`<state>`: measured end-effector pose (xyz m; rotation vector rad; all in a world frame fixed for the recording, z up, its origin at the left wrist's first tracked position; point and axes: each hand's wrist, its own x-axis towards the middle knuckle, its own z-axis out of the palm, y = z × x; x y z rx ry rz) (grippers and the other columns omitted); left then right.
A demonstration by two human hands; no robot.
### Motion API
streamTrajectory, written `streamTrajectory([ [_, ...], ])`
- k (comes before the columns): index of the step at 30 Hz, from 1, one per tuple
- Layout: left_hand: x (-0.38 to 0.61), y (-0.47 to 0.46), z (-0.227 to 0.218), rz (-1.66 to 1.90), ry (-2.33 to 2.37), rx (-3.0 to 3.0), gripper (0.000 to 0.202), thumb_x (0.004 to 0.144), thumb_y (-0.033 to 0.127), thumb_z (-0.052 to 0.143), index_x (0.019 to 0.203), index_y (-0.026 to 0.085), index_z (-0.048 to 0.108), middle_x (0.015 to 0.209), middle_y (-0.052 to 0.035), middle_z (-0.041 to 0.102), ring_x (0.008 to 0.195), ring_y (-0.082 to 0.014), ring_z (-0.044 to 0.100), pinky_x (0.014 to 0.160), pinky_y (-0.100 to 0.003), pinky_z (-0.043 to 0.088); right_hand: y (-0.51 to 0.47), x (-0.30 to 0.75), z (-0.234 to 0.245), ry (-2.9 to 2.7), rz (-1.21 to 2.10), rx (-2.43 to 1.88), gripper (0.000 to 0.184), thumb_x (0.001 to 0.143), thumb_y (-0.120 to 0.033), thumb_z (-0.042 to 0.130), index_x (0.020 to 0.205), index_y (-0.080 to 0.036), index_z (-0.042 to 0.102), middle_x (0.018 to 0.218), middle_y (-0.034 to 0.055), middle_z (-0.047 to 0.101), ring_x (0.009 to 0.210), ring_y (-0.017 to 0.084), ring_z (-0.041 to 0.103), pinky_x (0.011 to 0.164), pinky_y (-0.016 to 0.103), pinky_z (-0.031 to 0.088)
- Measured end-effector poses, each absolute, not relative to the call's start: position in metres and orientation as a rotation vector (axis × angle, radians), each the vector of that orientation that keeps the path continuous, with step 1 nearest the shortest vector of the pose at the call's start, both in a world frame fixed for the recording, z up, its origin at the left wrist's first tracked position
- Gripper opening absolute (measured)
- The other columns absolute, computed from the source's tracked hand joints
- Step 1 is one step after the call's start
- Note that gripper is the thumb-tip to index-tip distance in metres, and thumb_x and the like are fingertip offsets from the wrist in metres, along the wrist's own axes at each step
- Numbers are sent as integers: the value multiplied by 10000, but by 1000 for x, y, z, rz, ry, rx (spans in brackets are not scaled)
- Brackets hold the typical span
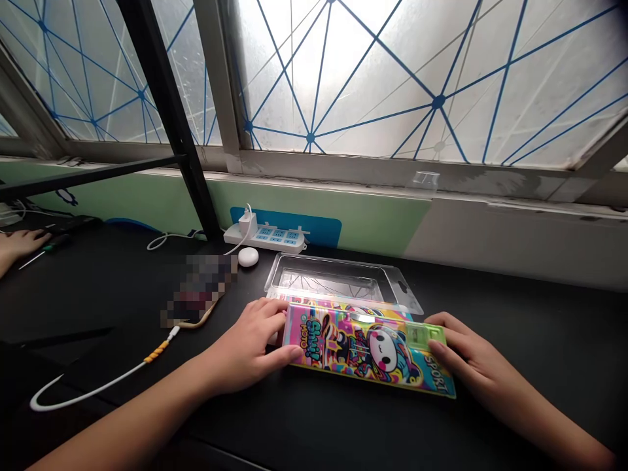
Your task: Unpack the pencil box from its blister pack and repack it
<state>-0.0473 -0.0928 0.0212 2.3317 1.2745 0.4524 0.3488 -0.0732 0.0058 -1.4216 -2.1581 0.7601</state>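
A long colourful cartoon-printed box [367, 348] lies on the black desk [314, 418] in front of me. My left hand [252, 347] grips its left end, thumb along the front edge and fingers over the top. My right hand [471, 360] holds its right end, fingers curled against the side marked SPORT. Just behind the box lies a clear plastic blister tray [338, 280], open side up, with a printed card partly under it.
A white power strip [267, 237] with a plugged charger stands by the wall, a small white round device [248, 256] beside it. A white cable [98, 386] snakes across the left. Another person's hand [19, 245] rests at far left near a screwdriver. A black post [171, 124] rises behind.
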Motion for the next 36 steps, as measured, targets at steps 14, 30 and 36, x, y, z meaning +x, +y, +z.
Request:
streamTrajectory([
  [14,-53,-98,5,642,1338,2204,819,826,574,759,1487,278,377,1473,-144,517,1385,-367,476,1145,-544,419,-69,347,5,-2294,28,-1406,356,962,-558,538,1079,-272,714,1144,103,670,956,288,674,841,463,539],
  [30,-53,-94,2,661,1371,2193,1130,749,531,844,1621,320,157,1375,-123,623,1275,-341,599,1085,-510,475,-69,219,26,-2520,-135,-1218,213,1036,-281,462,951,-177,628,909,89,654,829,244,609,726,374,505],
  [36,-52,-96,5,663,1383,2220,1125,771,511,823,1641,290,145,1385,-139,628,1278,-353,606,1064,-507,497,-69,219,26,-2425,-286,-1117,230,1047,-243,403,964,-166,603,925,119,637,857,269,574,755,410,510],
])
